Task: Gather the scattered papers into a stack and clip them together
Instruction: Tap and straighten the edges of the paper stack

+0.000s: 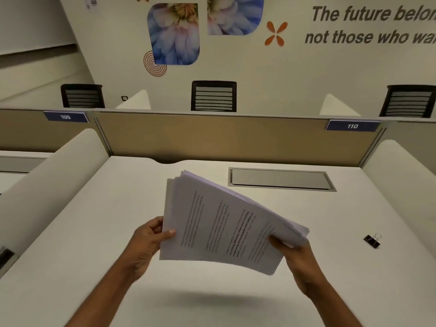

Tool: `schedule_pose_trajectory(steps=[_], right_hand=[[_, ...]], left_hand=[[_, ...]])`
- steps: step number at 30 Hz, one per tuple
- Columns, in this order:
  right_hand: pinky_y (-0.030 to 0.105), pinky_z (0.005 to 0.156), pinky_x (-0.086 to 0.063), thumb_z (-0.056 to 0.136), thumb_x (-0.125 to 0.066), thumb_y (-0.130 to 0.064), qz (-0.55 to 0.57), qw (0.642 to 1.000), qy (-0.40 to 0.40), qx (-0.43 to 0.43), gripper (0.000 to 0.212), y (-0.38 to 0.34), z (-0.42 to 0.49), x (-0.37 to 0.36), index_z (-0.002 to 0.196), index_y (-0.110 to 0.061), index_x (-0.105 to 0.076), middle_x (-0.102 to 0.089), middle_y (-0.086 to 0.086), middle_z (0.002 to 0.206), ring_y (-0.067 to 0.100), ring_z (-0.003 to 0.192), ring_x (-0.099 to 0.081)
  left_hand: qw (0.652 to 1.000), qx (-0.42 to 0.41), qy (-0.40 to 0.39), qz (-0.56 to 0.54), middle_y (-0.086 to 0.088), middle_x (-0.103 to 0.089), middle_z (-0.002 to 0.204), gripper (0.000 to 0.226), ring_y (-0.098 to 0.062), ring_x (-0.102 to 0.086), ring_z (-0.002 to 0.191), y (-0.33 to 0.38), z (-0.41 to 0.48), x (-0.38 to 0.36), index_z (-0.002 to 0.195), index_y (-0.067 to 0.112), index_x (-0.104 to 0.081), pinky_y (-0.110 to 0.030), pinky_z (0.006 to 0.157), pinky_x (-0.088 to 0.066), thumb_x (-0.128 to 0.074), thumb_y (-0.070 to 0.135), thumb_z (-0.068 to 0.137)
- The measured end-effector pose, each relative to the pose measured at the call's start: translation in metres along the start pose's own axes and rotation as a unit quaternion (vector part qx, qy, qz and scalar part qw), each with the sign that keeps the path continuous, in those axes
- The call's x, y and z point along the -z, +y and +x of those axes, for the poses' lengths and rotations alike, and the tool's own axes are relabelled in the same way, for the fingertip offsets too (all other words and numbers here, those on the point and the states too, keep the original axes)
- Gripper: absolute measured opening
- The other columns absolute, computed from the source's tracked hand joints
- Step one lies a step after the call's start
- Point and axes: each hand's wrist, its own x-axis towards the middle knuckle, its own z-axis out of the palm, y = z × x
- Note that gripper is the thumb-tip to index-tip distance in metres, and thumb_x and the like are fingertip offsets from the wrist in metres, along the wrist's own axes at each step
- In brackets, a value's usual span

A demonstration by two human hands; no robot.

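A stack of white printed papers (219,223) is held in the air above the white desk (94,232), its sheets slightly fanned at the top edge. My left hand (147,241) grips the stack's left edge, thumb on top. My right hand (298,253) grips the lower right corner, thumb on the top sheet. A black binder clip (372,240) with silver handles lies on the desk to the right, apart from both hands. The stack's shadow falls on the desk below it.
A grey cable hatch (280,179) is set in the desk behind the papers. A tan partition (212,138) closes the back; white curved dividers (54,175) stand at both sides. Black chairs (213,96) sit beyond the partition.
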Motion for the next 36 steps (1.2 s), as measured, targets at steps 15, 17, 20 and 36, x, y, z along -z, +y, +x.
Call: schedule_pose_trajectory(steps=[15,17,20,36], right_hand=[[0.036,0.084,-0.062,0.083,-0.083,-0.014,-0.012,0.992,0.061,-0.108,0.032,0.057,-0.005,-0.024,0.111,-0.029,-0.078,-0.082,-0.002,0.105,0.021,0.103,-0.074],[0.033,0.081,-0.062,0.083,-0.083,-0.015,-0.016,0.992,0.056,-0.112,0.036,0.056,-0.003,-0.028,0.116,-0.026,-0.075,-0.082,-0.002,0.104,0.022,0.104,-0.073],[0.027,0.074,-0.059,0.083,-0.083,-0.016,-0.021,0.992,0.06,-0.11,0.036,0.054,0.0,-0.029,0.117,-0.025,-0.075,-0.082,-0.004,0.102,0.021,0.102,-0.073],[0.017,0.065,-0.06,0.073,-0.092,-0.023,-0.039,0.994,0.01,-0.099,0.04,0.054,0.0,-0.022,0.102,-0.045,-0.074,-0.08,-0.014,0.101,0.003,0.09,-0.075]], left_hand=[[0.998,0.041,0.012,0.054,-0.006,-0.082,0.106,0.061,-0.026,-0.071,0.106,-0.063,0.024,-0.013,0.119,0.015,-0.074,-0.033,0.082,-0.055,-0.091,0.003,0.062],[0.998,0.037,0.011,0.057,-0.004,-0.082,0.101,0.055,-0.026,-0.071,0.102,-0.061,0.027,-0.02,0.114,0.017,-0.075,-0.033,0.081,-0.057,-0.089,-0.002,0.064],[0.996,0.043,0.046,0.056,-0.001,-0.081,0.095,0.041,-0.023,-0.071,0.098,-0.056,0.034,-0.025,0.102,0.023,-0.073,-0.031,0.075,-0.056,-0.083,-0.006,0.074],[0.996,0.047,0.049,0.058,-0.005,-0.078,0.106,0.038,-0.027,-0.069,0.104,-0.057,0.03,-0.031,0.105,0.024,-0.071,-0.03,0.075,-0.057,-0.081,-0.003,0.08]])
